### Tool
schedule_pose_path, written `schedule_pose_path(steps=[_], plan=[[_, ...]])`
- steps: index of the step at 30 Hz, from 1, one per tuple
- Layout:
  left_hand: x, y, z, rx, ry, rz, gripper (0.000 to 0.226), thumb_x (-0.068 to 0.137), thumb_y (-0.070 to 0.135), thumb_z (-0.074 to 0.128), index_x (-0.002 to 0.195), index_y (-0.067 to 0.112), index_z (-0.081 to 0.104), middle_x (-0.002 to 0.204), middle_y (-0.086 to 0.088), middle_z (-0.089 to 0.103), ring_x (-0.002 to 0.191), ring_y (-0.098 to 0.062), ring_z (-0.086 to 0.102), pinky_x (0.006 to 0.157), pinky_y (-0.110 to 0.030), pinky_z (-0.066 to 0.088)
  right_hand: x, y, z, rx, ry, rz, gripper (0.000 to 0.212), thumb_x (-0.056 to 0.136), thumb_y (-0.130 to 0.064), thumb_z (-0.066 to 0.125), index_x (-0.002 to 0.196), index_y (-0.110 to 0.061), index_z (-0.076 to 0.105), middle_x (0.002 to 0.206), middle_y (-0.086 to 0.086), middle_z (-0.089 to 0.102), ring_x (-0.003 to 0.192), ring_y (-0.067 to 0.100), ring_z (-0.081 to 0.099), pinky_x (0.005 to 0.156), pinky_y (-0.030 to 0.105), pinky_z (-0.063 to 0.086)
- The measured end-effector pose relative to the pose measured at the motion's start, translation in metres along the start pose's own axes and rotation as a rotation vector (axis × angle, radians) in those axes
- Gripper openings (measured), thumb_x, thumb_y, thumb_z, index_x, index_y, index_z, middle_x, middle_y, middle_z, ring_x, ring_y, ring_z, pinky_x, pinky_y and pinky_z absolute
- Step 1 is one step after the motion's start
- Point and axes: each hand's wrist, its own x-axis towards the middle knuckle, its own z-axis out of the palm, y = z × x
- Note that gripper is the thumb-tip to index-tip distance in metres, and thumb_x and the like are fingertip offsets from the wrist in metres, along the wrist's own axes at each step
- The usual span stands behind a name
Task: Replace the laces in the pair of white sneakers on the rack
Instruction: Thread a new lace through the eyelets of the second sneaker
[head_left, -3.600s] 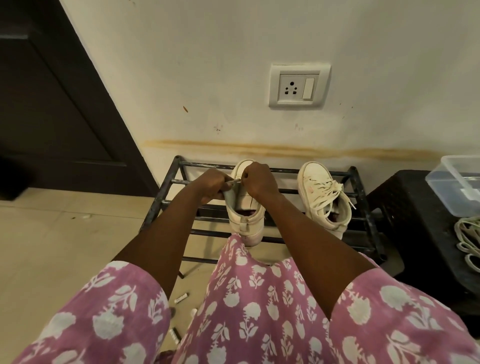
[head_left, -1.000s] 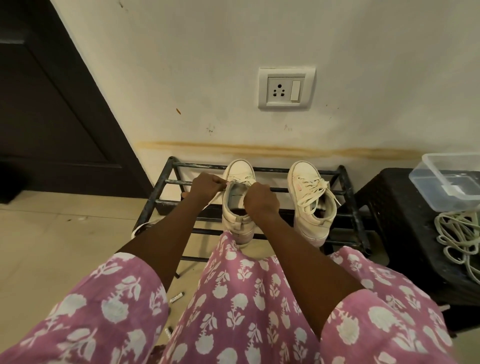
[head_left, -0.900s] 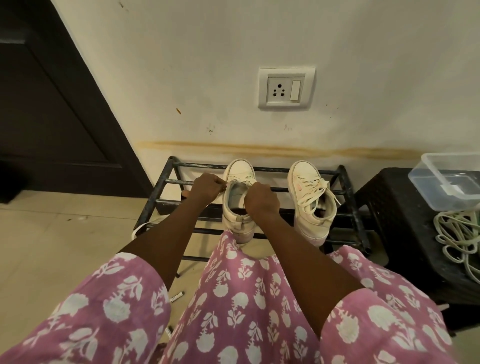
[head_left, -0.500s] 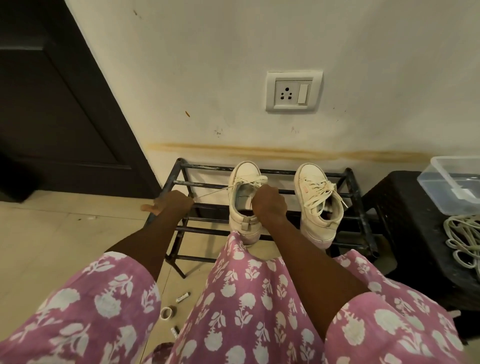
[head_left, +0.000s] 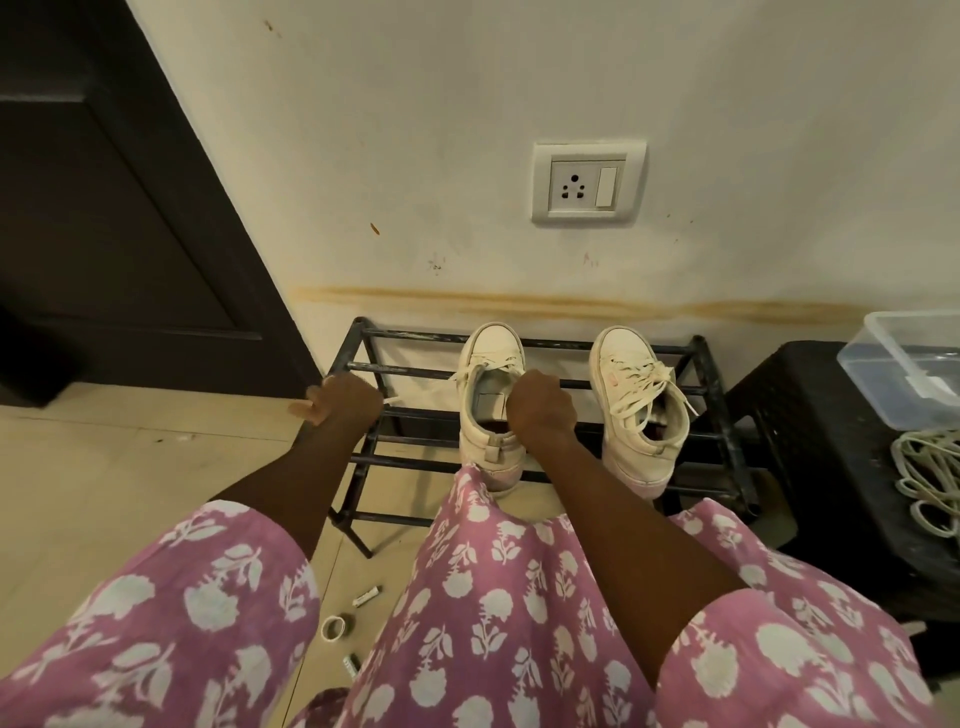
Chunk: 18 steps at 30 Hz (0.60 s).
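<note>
Two white sneakers stand on a black metal rack (head_left: 711, 395), toes toward the wall. My right hand (head_left: 540, 410) grips the right side of the left sneaker (head_left: 488, 358) at its opening. My left hand (head_left: 343, 408) is out to the left over the rack's left end, fingers curled on the end of the lace (head_left: 421, 387), which runs thin and taut from the left sneaker's eyelets. The right sneaker (head_left: 631, 410) is laced, with loose bows on top, and neither hand touches it.
A black stool (head_left: 831, 441) at the right carries a clear plastic box (head_left: 904, 369) and a pile of white laces (head_left: 930, 478). A dark door (head_left: 104, 208) stands at the left. Small items, among them a tape roll (head_left: 335, 627), lie on the tiled floor under my lap.
My left hand has moved away from the left sneaker toward the rack's left end, drawing the lace out sideways. My right hand has stayed on the sneaker.
</note>
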Motion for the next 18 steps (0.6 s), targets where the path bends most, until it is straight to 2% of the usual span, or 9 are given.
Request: schedule_pose_path(steps=[3, 5, 7, 9, 13, 15, 18], plan=[[-0.011, 0.036, 0.002, -0.196, -0.075, 0.351, 0.036, 0.099, 0.027, 0.036, 0.123, 0.01, 0.057, 0.131, -0.014, 0.054, 0.122, -0.032, 0.047, 0.105, -0.045, 0.031, 0.0, 0.0, -0.001, -0.003, -0.002, 0.001, 0.027, 0.098, -0.017, 0.042, 0.117, -0.004, 0.057, 0.114, 0.013, 0.063, 0.102, 0.029, 0.063, 0.073, 0.033, 0.048], [-0.021, 0.055, 0.002, -0.291, -0.147, 0.462, 0.04, 0.099, 0.037, 0.039, 0.123, 0.013, 0.061, 0.132, -0.013, 0.055, 0.122, -0.033, 0.048, 0.105, -0.042, 0.033, 0.0, 0.0, -0.001, 0.003, -0.007, 0.004, 0.027, 0.098, -0.016, 0.041, 0.117, -0.004, 0.057, 0.114, 0.014, 0.063, 0.103, 0.03, 0.062, 0.074, 0.033, 0.049], [-0.027, 0.067, 0.002, -0.342, -0.154, 0.529, 0.043, 0.098, 0.036, 0.042, 0.115, 0.004, 0.065, 0.122, -0.019, 0.061, 0.113, -0.034, 0.054, 0.09, -0.034, 0.039, 0.0, 0.0, -0.001, 0.01, -0.013, 0.006, 0.027, 0.098, -0.015, 0.041, 0.117, -0.004, 0.057, 0.114, 0.014, 0.063, 0.103, 0.03, 0.062, 0.074, 0.034, 0.049], [-0.03, 0.073, 0.001, -0.375, -0.164, 0.538, 0.041, 0.097, 0.031, 0.047, 0.109, -0.003, 0.067, 0.112, -0.023, 0.065, 0.104, -0.036, 0.058, 0.08, -0.036, 0.041, 0.001, 0.002, -0.002, 0.015, -0.015, 0.01, 0.027, 0.098, -0.015, 0.041, 0.117, -0.004, 0.058, 0.113, 0.014, 0.063, 0.103, 0.03, 0.062, 0.074, 0.034, 0.048], [-0.028, 0.073, 0.005, -0.495, -0.198, 0.482, 0.039, 0.096, 0.027, 0.052, 0.106, -0.007, 0.067, 0.11, -0.026, 0.065, 0.1, -0.038, 0.059, 0.075, -0.035, 0.041, 0.001, 0.002, -0.002, 0.022, -0.017, 0.014, 0.027, 0.098, -0.014, 0.041, 0.117, -0.004, 0.058, 0.114, 0.014, 0.063, 0.103, 0.03, 0.062, 0.073, 0.033, 0.047], [-0.031, 0.072, 0.01, -0.644, -0.24, 0.438, 0.036, 0.095, 0.026, 0.053, 0.103, -0.006, 0.067, 0.108, -0.026, 0.065, 0.088, -0.031, 0.057, 0.073, -0.03, 0.036, 0.001, 0.002, -0.002, 0.013, -0.013, 0.005, 0.027, 0.098, -0.014, 0.04, 0.116, -0.004, 0.058, 0.114, 0.014, 0.062, 0.103, 0.03, 0.062, 0.073, 0.033, 0.047], [-0.036, 0.071, 0.011, -0.771, -0.29, 0.401, 0.031, 0.095, 0.024, 0.054, 0.106, -0.003, 0.065, 0.111, -0.021, 0.064, 0.089, -0.02, 0.051, 0.079, -0.031, 0.038, 0.001, 0.002, -0.001, 0.001, -0.008, -0.003, 0.027, 0.099, -0.014, 0.04, 0.116, -0.004, 0.058, 0.114, 0.014, 0.062, 0.103, 0.03, 0.062, 0.071, 0.032, 0.045]])
